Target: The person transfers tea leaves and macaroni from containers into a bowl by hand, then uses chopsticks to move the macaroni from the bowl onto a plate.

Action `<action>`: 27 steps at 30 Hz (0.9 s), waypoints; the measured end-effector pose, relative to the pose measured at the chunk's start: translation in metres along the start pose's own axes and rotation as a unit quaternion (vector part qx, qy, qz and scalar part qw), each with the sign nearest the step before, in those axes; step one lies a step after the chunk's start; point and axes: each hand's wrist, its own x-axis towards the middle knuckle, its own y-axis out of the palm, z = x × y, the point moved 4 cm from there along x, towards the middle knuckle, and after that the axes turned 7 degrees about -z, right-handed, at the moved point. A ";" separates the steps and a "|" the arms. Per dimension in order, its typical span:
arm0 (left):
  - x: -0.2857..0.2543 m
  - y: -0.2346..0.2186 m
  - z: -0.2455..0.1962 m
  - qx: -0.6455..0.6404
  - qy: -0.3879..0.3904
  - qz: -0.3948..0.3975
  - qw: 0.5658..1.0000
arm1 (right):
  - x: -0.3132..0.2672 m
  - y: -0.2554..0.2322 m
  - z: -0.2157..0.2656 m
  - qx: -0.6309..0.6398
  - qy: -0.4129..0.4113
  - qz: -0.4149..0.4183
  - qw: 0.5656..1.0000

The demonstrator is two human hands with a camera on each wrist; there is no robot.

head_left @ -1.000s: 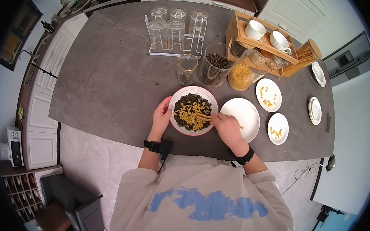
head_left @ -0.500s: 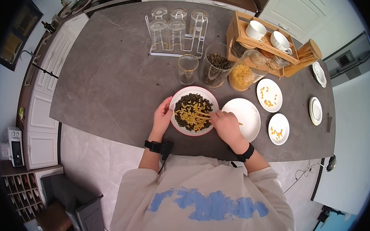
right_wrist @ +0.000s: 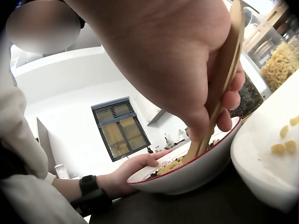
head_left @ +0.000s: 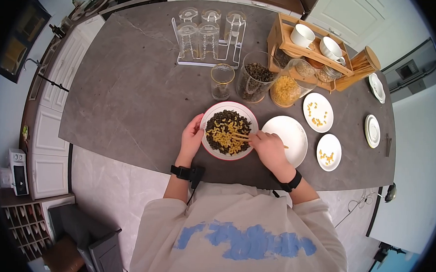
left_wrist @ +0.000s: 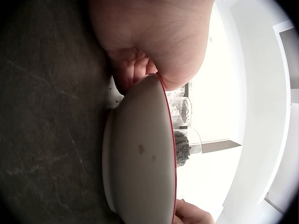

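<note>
A white bowl (head_left: pixel 204 137) with a red rim stands in front of the person, filled with dark dried bits (head_left: pixel 224 117) and yellow macaroni (head_left: pixel 220 137) on top. My left hand (head_left: pixel 192 137) grips the bowl's left side, thumb at the rim and fingers against the outer wall. In my right hand (head_left: pixel 270 149) are slim wooden tongs (right_wrist: pixel 226 63), pinched between thumb and fingers. Their two tips (head_left: pixel 238 136) reach into the macaroni at the bowl's right side. Under the right hand lies a white plate (head_left: pixel 291 132), close beside the bowl.
Two small plates with macaroni, a near one (head_left: pixel 329 165) and a far one (head_left: pixel 318 100), lie to the right. Behind the bowl stand a glass (head_left: pixel 221 84), a jar of dark bits (head_left: pixel 255 84), a macaroni jar (head_left: pixel 285 90), a glass rack (head_left: pixel 207 64) and a wooden shelf (head_left: pixel 277 35).
The right hand and the tongs' tips shift slightly within the macaroni. My left hand stays at the bowl, which keeps its place.
</note>
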 end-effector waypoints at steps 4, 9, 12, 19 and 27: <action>0.000 -0.001 0.002 0.003 -0.007 0.000 1.000 | -0.007 -0.012 -0.008 0.005 0.021 -0.020 1.000; -0.001 0.001 -0.002 0.004 -0.003 0.002 1.000 | -0.023 -0.035 -0.030 -0.001 0.088 -0.007 0.996; 0.000 0.001 -0.001 0.006 -0.004 -0.004 1.000 | -0.040 -0.044 -0.045 -0.013 0.118 -0.040 0.992; -0.001 0.001 -0.002 0.028 -0.004 -0.006 1.000 | -0.071 -0.039 -0.061 -0.040 0.153 -0.015 0.987; -0.001 0.001 -0.003 0.030 0.000 -0.015 0.999 | -0.072 -0.041 -0.058 -0.036 0.161 -0.041 0.985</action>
